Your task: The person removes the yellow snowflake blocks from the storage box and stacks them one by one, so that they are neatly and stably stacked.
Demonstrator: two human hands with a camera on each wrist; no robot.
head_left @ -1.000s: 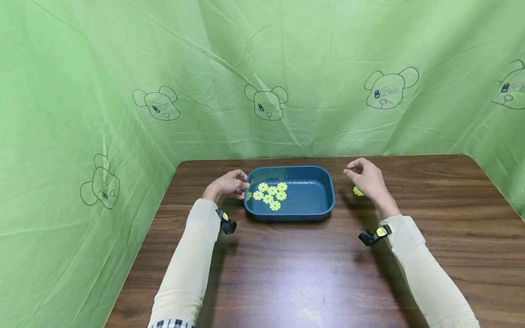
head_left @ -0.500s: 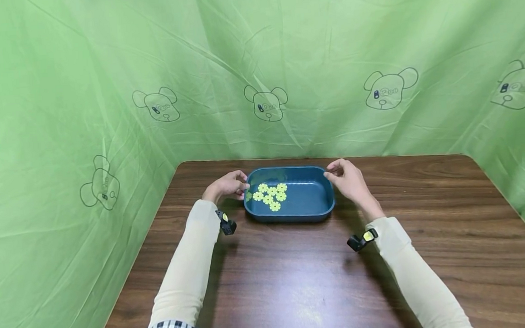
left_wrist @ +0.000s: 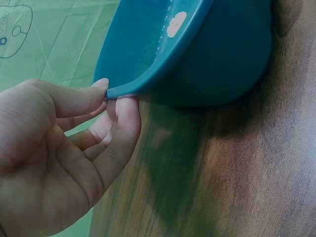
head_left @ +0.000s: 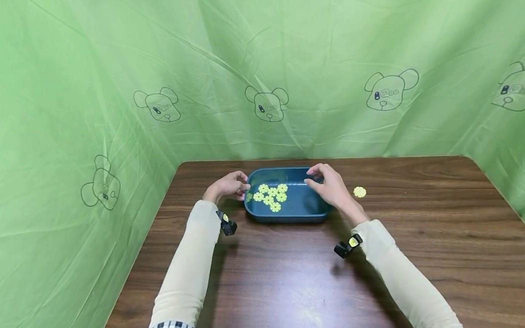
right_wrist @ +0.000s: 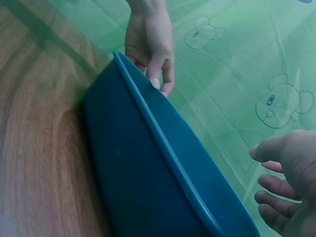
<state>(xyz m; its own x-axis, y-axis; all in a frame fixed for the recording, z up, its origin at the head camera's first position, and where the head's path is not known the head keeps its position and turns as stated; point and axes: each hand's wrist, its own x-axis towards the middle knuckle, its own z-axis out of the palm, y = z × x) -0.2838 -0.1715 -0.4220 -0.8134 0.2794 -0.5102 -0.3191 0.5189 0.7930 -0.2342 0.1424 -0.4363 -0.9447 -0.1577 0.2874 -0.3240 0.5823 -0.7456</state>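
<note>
Pinching the smooth rim of a blue, round-cornered basin [head_left: 288, 217], the left hand [head_left: 227, 185] has flat, scalloped yellow flowers [head_left: 268, 200] just right of its fingertips, inside. The right hand [head_left: 330, 186] hangs over the basin's right end—thumb and fingers parted, gently curved—with a single flower [head_left: 359, 192] lying right of those fingers on the grained wooden table [head_left: 428, 214].
</note>
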